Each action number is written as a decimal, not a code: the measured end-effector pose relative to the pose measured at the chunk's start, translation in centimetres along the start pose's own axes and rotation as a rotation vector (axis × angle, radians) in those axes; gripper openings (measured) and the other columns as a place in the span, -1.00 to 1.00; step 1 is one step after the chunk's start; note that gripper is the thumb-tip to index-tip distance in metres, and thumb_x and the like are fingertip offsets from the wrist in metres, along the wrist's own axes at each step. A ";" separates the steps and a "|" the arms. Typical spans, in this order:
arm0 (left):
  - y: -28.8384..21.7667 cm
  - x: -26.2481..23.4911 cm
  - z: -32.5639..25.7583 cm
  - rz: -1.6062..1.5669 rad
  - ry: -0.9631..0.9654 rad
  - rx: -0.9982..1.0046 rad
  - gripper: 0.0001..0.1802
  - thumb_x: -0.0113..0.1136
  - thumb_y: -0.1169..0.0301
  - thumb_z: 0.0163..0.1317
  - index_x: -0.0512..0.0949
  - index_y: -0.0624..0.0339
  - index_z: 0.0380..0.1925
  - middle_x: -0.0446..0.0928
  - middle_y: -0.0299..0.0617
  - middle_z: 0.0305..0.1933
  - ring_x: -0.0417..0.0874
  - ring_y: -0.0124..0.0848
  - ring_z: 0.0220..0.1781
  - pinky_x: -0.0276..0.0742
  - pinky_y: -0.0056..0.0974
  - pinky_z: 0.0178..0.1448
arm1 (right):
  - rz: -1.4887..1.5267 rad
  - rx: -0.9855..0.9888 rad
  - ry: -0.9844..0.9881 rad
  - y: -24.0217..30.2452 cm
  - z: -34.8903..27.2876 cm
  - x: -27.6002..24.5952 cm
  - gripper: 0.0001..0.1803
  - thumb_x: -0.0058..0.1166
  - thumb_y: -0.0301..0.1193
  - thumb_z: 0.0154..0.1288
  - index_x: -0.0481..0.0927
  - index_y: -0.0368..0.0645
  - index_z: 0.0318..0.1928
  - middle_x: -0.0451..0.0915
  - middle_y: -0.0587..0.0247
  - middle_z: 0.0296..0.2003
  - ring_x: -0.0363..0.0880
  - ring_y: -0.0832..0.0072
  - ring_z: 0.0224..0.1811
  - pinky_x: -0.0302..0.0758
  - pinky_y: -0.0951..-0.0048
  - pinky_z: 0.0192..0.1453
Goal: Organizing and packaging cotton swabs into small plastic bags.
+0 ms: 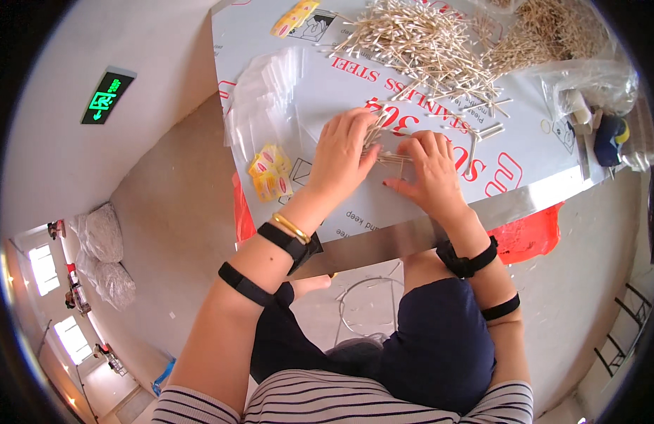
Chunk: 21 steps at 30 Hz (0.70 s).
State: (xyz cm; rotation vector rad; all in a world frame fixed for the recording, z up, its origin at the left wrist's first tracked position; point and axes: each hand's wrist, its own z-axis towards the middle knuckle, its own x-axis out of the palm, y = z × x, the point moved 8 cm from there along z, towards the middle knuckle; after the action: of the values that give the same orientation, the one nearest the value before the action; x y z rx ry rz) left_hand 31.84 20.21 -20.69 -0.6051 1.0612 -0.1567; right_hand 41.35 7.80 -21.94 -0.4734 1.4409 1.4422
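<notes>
Cotton swabs with white tips lie in a small bundle [393, 157] between my two hands, low over the steel table. My left hand [339, 152] curls its fingers and thumb around the bundle's left side. At the other end, my right hand [434, 173] bends its fingers against the swab ends, its thumb lower and apart from the fingers. Part of the bundle is hidden under the left fingers. Beyond the hands spreads a large loose heap of cotton swabs [419, 46]. Several stray swabs [475, 145] lie right of my right hand.
Clear plastic bags [263, 102] fan out at the table's left, above yellow labels [272, 177]; another yellow packet [294, 19] lies farther back. More swabs [553, 35] sit in plastic at the far right, near a dark blue tape dispenser [609, 141]. Below the edge is a red container [528, 237].
</notes>
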 end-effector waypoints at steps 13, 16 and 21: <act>3.9 0.4 2.5 -0.225 0.214 -0.058 -0.70 0.38 0.53 0.19 0.68 0.11 -0.05 0.63 -0.19 -0.10 0.64 -0.12 0.00 0.57 -0.05 0.13 | 0.043 -0.091 -0.036 -0.3 0.9 0.2 -0.82 0.32 -0.45 0.22 0.65 -0.02 -0.17 0.54 0.32 -0.19 0.51 0.28 -0.02 0.39 0.20 0.14; 2.2 -0.4 1.1 -0.140 0.175 0.065 -0.62 0.45 0.49 0.15 0.66 0.10 0.00 0.61 -0.19 -0.02 0.60 -0.11 0.09 0.54 -0.05 0.19 | 0.026 -0.037 -0.040 -1.2 0.8 -0.1 -0.84 0.31 -0.46 0.23 0.67 -0.02 -0.17 0.55 0.32 -0.21 0.53 0.28 -0.04 0.40 0.21 0.12; 3.8 -0.6 0.7 -0.126 0.202 0.010 -0.51 0.53 0.43 0.07 0.62 0.08 0.05 0.57 -0.21 0.09 0.54 -0.09 0.18 0.47 -0.03 0.30 | 0.017 -0.032 -0.035 -1.5 1.0 -0.5 -0.88 0.30 -0.44 0.25 0.67 -0.02 -0.20 0.55 0.31 -0.23 0.54 0.27 -0.06 0.41 0.20 0.12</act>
State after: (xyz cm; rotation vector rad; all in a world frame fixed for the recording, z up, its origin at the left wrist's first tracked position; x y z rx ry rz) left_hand 31.51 23.88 -21.99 -0.6571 1.2167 -0.3392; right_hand 43.19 8.16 -22.13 -0.4549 1.3990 1.4820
